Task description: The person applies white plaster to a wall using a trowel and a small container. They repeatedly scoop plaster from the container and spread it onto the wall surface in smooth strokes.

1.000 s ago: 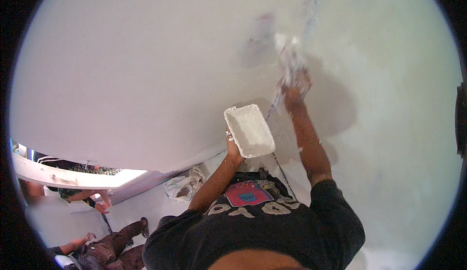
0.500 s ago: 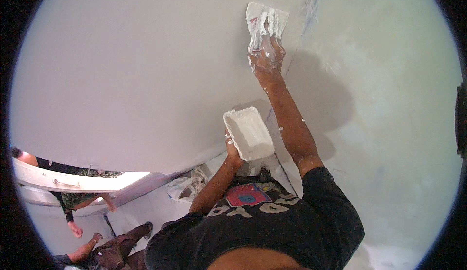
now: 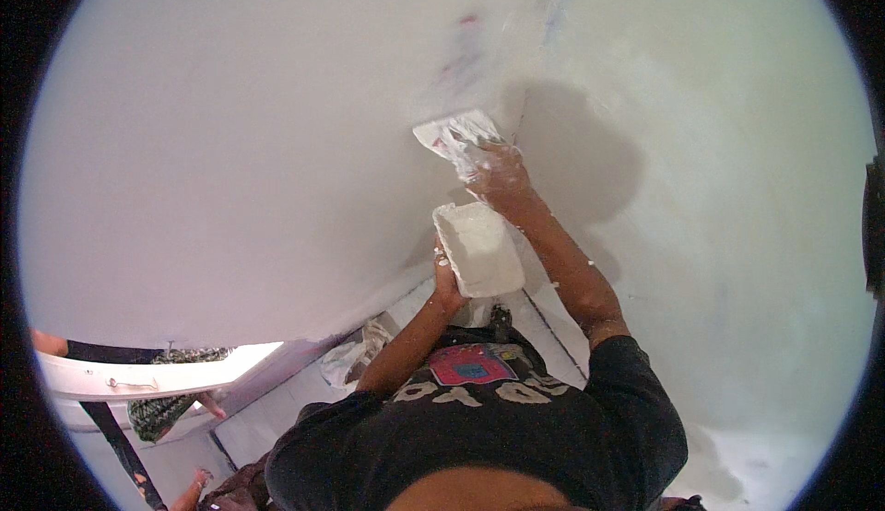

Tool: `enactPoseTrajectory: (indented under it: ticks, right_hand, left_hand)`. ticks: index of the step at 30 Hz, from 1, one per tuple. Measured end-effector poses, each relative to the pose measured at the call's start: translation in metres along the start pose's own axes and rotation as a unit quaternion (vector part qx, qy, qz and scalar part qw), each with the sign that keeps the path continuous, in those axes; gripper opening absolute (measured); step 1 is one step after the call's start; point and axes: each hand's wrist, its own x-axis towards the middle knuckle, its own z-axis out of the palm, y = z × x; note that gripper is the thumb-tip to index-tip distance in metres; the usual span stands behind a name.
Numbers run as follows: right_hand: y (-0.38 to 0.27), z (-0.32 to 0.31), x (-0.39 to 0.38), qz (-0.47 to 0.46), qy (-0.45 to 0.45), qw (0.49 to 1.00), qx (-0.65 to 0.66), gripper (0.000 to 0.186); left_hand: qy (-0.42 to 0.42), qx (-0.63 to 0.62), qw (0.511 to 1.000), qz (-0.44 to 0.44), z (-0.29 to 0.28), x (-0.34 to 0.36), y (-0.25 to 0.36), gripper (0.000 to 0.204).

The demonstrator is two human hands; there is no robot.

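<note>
My right hand [image 3: 499, 172] is closed round a putty knife [image 3: 459, 131] with a broad blade, and its fingers are smeared with white paste. The blade lies against the pale wall [image 3: 277, 142], left of the corner line. Just below, my left hand [image 3: 446, 276] supports a white rectangular tub [image 3: 481, 251] by its left side and underside. The tub tilts so that its inside shows, coated with white paste. Part of the left hand is hidden behind the tub. Above the blade, a reddish and grey smudge [image 3: 468, 41] marks the wall.
A second wall [image 3: 737, 188] meets the first at the corner on the right. At the lower left is a white-framed opening [image 3: 138, 377], with parts of other people near it. A crumpled plastic bag [image 3: 346, 361] lies on the floor beyond my left forearm.
My right hand has drawn the putty knife down and slightly left, nearer the tub. The smudge on the wall now shows. The tub has shifted a little to the right.
</note>
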Motion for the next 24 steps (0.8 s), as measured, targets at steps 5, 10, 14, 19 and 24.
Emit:
enactPoseTrajectory:
  ticks: [5,10,14,19,24]
  right_hand:
    - [0.019,-0.068,0.045,0.389,0.083,0.852,0.34,0.032]
    - [0.076,-0.048,0.084,0.415,0.087,0.846,0.324,0.05]
    - [0.046,0.063,-0.02,0.129,0.151,0.976,-0.093,0.062]
    - [0.003,0.026,-0.061,0.076,0.04,0.994,0.066,0.046]
    - [0.024,-0.051,0.038,-0.006,0.23,0.971,-0.066,0.047]
  left_hand:
    - [0.014,0.067,0.996,0.048,-0.005,0.006,-0.013,0.051]
    - [-0.01,0.052,0.998,0.028,-0.005,0.014,-0.01,0.059]
    - [-0.032,0.008,0.999,0.035,-0.009,0.015,-0.01,0.059]
    - [-0.013,0.046,0.995,0.084,-0.024,0.017,-0.01,0.061]
    - [-0.034,0.053,0.995,0.074,-0.005,0.012,-0.007,0.058]
